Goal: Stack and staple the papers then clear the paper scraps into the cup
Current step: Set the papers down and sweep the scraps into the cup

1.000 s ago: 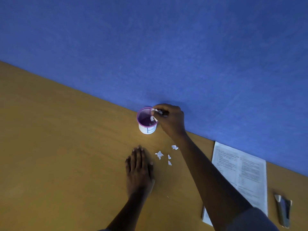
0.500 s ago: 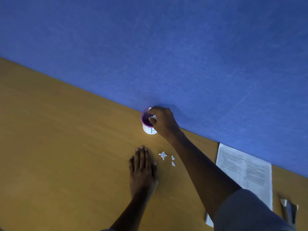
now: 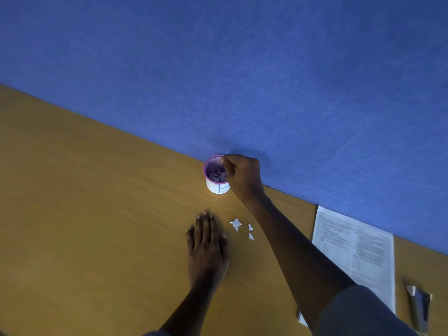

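Note:
A small white cup (image 3: 217,188) with a pink rim stands on the wooden table (image 3: 97,214), close to the blue wall. Several paper scraps lie inside it. My right hand (image 3: 243,175) hovers at the cup's right rim with its fingers curled together, and no scrap shows between them. Three white scraps (image 3: 236,223) lie on the table between my two arms. My left hand (image 3: 207,243) rests flat on the table just left of them, holding nothing. The printed papers (image 3: 358,253) lie stacked at the right.
A stapler (image 3: 419,304) lies at the far right beside the papers. The blue wall (image 3: 242,69) runs along the table's back edge, directly behind the cup. A tiny white speck (image 3: 247,285) sits near my left wrist.
My right hand carried scraps over the cup; the white piece seen in its fingers earlier is gone from them. A fourth scraps piece near my right wrist is gone from view. Left hand stayed put.

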